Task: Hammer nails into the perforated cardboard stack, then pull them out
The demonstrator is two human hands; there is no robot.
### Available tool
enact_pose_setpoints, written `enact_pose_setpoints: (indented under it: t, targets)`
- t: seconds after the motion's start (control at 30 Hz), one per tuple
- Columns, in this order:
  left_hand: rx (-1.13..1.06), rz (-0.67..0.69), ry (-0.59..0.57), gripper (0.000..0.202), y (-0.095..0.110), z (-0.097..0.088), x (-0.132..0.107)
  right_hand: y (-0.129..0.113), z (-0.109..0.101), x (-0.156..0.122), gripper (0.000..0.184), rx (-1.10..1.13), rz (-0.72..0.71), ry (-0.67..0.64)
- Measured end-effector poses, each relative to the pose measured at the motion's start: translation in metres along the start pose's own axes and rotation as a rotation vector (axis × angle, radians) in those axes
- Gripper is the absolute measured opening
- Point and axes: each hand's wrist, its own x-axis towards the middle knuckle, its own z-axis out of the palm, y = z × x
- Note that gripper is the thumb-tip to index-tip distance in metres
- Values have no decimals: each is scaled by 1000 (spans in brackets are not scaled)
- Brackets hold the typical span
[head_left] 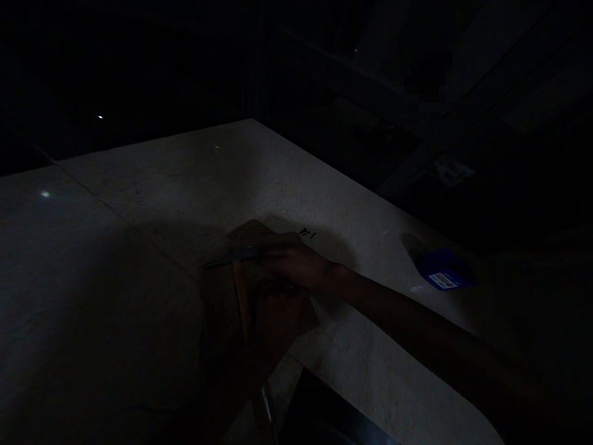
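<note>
A pale surface (296, 167) carried a blue container (451, 262) with a white label (443, 280); a dark flat object (328, 414) lay left of the container, nearer the camera.

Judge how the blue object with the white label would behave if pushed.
The blue object may be stiff: its white label lies flat, without visible creases. The pale tabletop shows bright glints, so the object might slide easily. It sits near the edge, so an outward push could tip it off.
</note>
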Motion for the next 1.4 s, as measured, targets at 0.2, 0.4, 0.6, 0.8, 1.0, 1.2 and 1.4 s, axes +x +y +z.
enact_pose_setpoints:
  t: [0.2, 0.4, 0.6, 0.8, 1.0, 1.2, 1.4]
  targets:
    - [-6, 40, 76, 29, -2, 1, 0, 58, -11, -7, 21, 241, 396, 408]
    - [-1, 29, 77, 34, 0, -2, 1, 112, 0, -18, 17, 356, 723, 590]
    - [6, 36, 18, 33, 0, -4, 0, 116, 9, -17, 22, 406, 748, 633]
    - [17, 28, 10, 33, 0, -4, 1, 113, 11, -24, 15, 453, 730, 690]
    - [14, 49, 40, 29, 0, -3, 0, 92, 24, -37, 10, 524, 682, 715]
    - [39, 40, 63, 28, -1, -1, 0, 63, 39, -65, 17, 607, 640, 811]
    - [67, 16, -13, 35, -2, -2, 1, 24, 56, -129, 32, 781, 702, 984]
